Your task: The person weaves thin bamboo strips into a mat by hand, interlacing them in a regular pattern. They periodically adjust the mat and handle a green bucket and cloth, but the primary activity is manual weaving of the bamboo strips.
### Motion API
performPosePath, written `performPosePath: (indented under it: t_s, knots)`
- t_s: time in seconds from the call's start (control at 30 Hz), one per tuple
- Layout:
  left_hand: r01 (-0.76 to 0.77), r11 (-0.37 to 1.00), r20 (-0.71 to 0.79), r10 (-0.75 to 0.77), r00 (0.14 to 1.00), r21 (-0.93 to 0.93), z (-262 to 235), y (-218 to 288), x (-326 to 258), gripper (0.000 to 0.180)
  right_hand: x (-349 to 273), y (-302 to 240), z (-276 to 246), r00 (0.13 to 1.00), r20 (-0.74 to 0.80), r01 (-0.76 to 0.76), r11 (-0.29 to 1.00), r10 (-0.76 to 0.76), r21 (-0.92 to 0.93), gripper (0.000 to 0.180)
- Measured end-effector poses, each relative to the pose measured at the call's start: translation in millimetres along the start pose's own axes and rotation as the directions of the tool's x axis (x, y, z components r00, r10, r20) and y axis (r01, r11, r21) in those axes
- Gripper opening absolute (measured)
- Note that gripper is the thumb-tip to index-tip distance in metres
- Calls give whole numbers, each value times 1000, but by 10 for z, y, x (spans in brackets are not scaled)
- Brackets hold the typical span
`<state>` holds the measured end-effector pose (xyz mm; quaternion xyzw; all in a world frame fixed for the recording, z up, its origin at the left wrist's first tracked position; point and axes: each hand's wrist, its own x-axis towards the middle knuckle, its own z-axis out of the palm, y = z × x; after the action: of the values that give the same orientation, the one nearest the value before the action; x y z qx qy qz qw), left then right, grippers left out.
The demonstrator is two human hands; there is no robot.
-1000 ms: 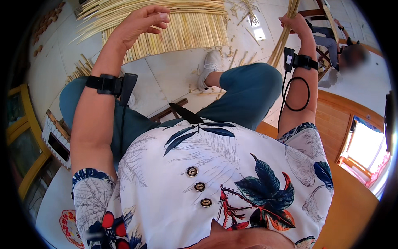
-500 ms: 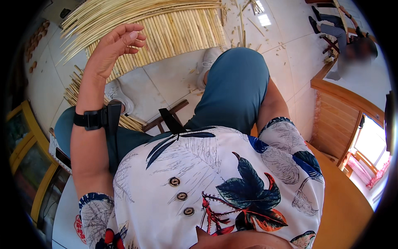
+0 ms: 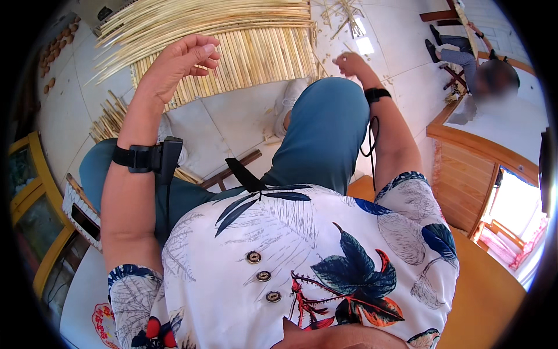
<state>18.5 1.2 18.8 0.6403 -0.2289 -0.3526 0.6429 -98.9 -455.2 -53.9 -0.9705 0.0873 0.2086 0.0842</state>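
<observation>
My left hand (image 3: 177, 64) is raised over the floor, fingers loosely curled and apart, holding nothing. Just beyond it lies a woven mat of pale bamboo strips (image 3: 250, 49) with loose strip ends fanning out to the left. My right hand (image 3: 350, 63) reaches past my right knee (image 3: 325, 116) toward the mat's right edge; its fingers are bunched and I cannot tell whether they pinch a strip. Both wrists wear black straps with small devices.
A bundle of short bamboo sticks (image 3: 107, 119) lies on the tiled floor at left. Scattered strips (image 3: 343, 11) lie at the far top. Another person (image 3: 471, 52) sits on a chair at upper right. A wooden surface (image 3: 465, 174) stands at right, a yellow-framed cabinet (image 3: 29, 198) at left.
The view has swung. My right hand, raised high at the right a second ago and then out of view, is now low beside my knee. My left hand stays raised over the mat.
</observation>
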Motion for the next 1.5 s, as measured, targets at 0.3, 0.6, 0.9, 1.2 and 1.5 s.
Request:
performPosePath:
  t_s: [0.3,0.6,0.9,1.2,1.5]
  knots:
    - [-54,984,-266,8,964,-169,-91,-156,203,29,76,-1176,-1712,982,-185,56,894,31,444,30]
    - [-176,933,-495,-2,869,-313,-127,-90,194,30,701,-1959,-1493,965,-263,245,357,4,902,26]
    - [-160,907,-510,-68,858,-390,-54,14,80,29,876,-2271,-31,723,-587,417,908,-364,-49,15]
    - [-123,918,-476,-77,876,-376,-32,16,120,28,774,-2382,-48,699,-460,378,829,-547,-411,6]
    - [-40,939,-413,-111,904,-340,-28,-105,151,25,655,-2491,-497,778,-293,484,828,-556,-284,13]
